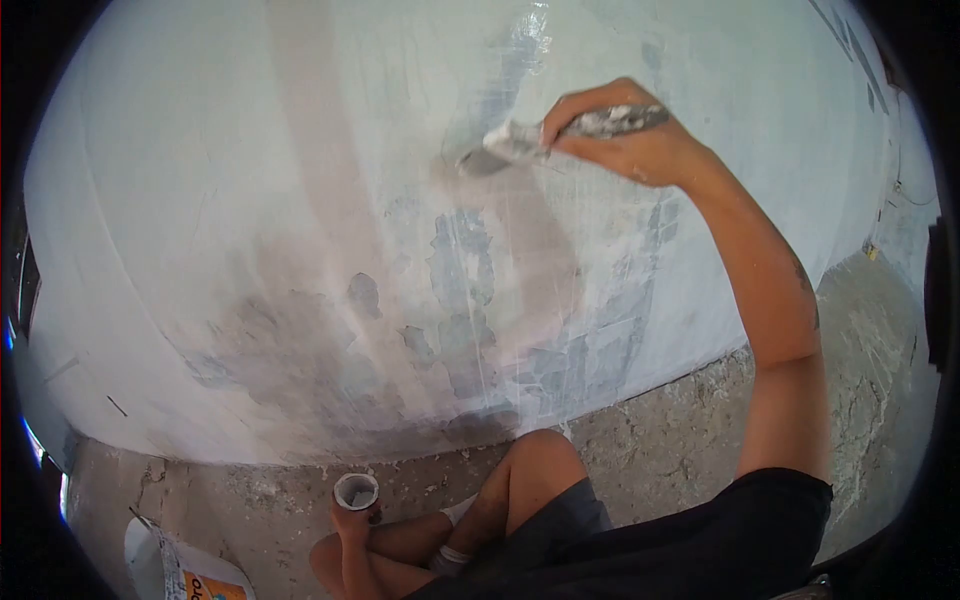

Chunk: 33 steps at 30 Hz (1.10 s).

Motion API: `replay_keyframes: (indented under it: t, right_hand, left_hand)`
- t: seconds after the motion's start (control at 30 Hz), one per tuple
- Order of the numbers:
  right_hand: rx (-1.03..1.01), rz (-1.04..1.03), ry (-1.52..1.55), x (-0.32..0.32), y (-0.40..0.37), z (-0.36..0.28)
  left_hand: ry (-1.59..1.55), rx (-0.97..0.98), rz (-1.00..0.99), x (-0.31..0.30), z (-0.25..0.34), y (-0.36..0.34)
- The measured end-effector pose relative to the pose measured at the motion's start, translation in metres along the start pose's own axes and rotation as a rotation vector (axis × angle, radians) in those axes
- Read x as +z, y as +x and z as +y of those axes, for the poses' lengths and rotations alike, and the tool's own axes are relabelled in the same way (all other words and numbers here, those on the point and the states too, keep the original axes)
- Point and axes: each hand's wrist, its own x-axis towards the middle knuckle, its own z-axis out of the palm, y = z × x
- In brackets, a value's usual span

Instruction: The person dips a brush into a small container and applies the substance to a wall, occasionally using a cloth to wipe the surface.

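Observation:
My right hand [650, 150] is raised to the wall, its fingers wrapped round the handle of a paintbrush [515, 142]. White paint cakes the brush, and its dark bristle end meets the wall or is very close to it. Low down, beside my bent legs, my left hand [352, 526] grips a small round paint cup [357, 490]. The cup is upright with its mouth facing up, and something whitish shows inside. In front of me the pale wall [420, 130] bears grey, peeled patches and wet-looking white streaks.
A white bucket [215, 570] with an orange label stands on the floor at the lower left. The rough concrete floor [660, 440] is spotted with white and meets the wall's foot. My crossed legs [540, 470] are close to the wall.

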Motion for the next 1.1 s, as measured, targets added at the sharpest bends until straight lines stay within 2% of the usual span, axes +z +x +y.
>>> replay_keyframes:
  t: [0.03,0.1,0.17,0.2,0.23,0.3,0.33,0.37,0.4,0.43,0.47,0.5,0.53,0.6,0.63,0.7,0.83,0.9,0.97,1.0,1.03,1.07,1.1]
  right_hand:
    - [-0.001,0.0,0.002,-0.003,0.005,0.009]
    - [-0.128,0.464,-0.337,-0.015,0.021,0.043]
    - [-0.066,0.661,-0.257,-0.037,0.03,0.044]
    - [-0.464,0.802,-0.37,-0.052,0.047,0.066]
    - [-0.463,0.8,-0.372,-0.049,0.046,0.064]
    - [-0.43,0.582,-0.618,-0.039,0.041,0.062]
    - [-0.288,0.391,-0.52,-0.019,0.038,0.052]
    - [-0.431,0.206,-0.513,0.005,0.032,0.049]
    - [-0.326,0.029,-0.621,0.04,0.018,0.024]
    - [-0.143,-0.276,-0.511,0.069,0.008,-0.008]
    - [-0.301,-0.37,-0.487,0.103,-0.007,-0.02]
    - [-0.346,-0.473,-0.326,0.129,-0.023,-0.032]
    - [-0.552,-0.35,-0.031,0.16,-0.039,-0.028]
    - [-0.49,-0.433,0.215,0.206,-0.054,-0.05]
    - [-0.5,-0.435,0.215,0.229,-0.058,-0.055]
    - [-0.438,-0.23,0.207,0.275,-0.07,-0.061]
    - [-0.291,-0.27,0.264,0.309,-0.11,-0.046]
    - [0.306,-0.249,0.944,0.306,-0.151,-0.023]
    - [0.023,0.322,0.504,0.297,-0.199,0.039]
    - [0.502,0.425,0.375,0.278,-0.22,0.05]
    - [0.707,0.589,0.297,0.272,-0.254,0.086]
    - [0.818,0.745,0.068,0.261,-0.296,0.13]
    - [0.611,1.081,0.263,0.228,-0.31,0.144]
  left_hand:
    - [0.001,-0.001,0.002,0.0,-0.002,0.0]
    - [0.019,0.018,0.015,0.0,-0.005,0.0]
    - [0.066,0.018,0.017,0.001,-0.014,0.004]
    - [0.11,0.016,0.024,0.002,-0.018,0.005]
    - [0.108,0.016,0.022,0.003,-0.013,0.005]
    - [0.024,0.004,-0.004,0.002,-0.004,0.003]
    - [0.028,0.002,-0.009,0.002,0.009,0.0]
    - [0.065,-0.008,0.01,0.002,0.026,-0.004]
    - [0.101,-0.016,0.03,0.001,0.033,-0.007]
    - [0.104,-0.014,0.026,0.001,0.026,-0.006]
    - [0.084,0.005,0.026,0.002,0.016,-0.004]
    - [0.066,0.024,0.031,0.001,0.006,-0.001]
    - [0.073,0.025,0.038,-0.002,0.006,0.001]
    - [0.064,-0.01,0.007,-0.001,0.011,-0.002]
    - [0.061,-0.013,0.016,0.002,0.012,-0.001]
    - [0.046,-0.006,0.057,0.0,0.012,-0.005]
    - [0.019,0.035,0.031,-0.003,0.015,-0.006]
    - [0.003,0.023,0.042,0.001,0.017,-0.007]
    - [0.051,0.0,0.012,0.005,0.043,-0.01]
    - [0.099,-0.025,0.022,0.008,0.052,-0.01]
    - [0.107,-0.024,-0.008,0.011,0.047,-0.008]
    - [0.139,-0.004,-0.016,0.01,0.035,-0.005]
    - [0.169,0.021,-0.018,0.009,0.025,-0.002]
